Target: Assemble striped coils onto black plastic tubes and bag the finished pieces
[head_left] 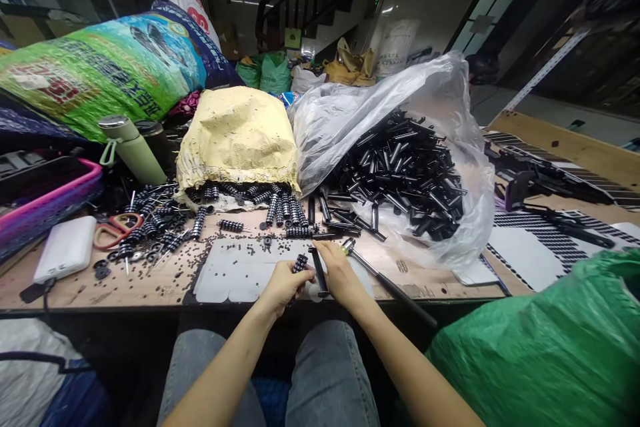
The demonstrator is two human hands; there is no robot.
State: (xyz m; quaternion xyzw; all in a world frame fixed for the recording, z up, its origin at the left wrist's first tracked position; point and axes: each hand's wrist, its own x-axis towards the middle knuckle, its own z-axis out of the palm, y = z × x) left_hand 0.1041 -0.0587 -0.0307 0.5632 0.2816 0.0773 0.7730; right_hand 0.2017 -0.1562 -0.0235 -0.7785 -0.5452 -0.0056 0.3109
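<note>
Near the table's front edge, my left hand (281, 288) is closed around a black ribbed roller with pale dots (300, 263). Just to its right, my right hand (341, 273) grips a black channel-shaped plastic piece (318, 273), held roughly upright. The two parts are close side by side; whether they touch I cannot tell. Beneath both hands lies a pale grey mat (225, 273) with small dark bits scattered on it. A hammer (385, 280) with a black handle rests right of my right hand, its head by my fingers.
A yellow sack (240, 133) spills similar rollers at the back. Beside it, a clear plastic bag (475, 167) holds many black channel pieces. Scissors (116, 229), a white power bank (66, 247) and a green bottle (131, 150) stand left. A green sack (540, 340) bulges at front right.
</note>
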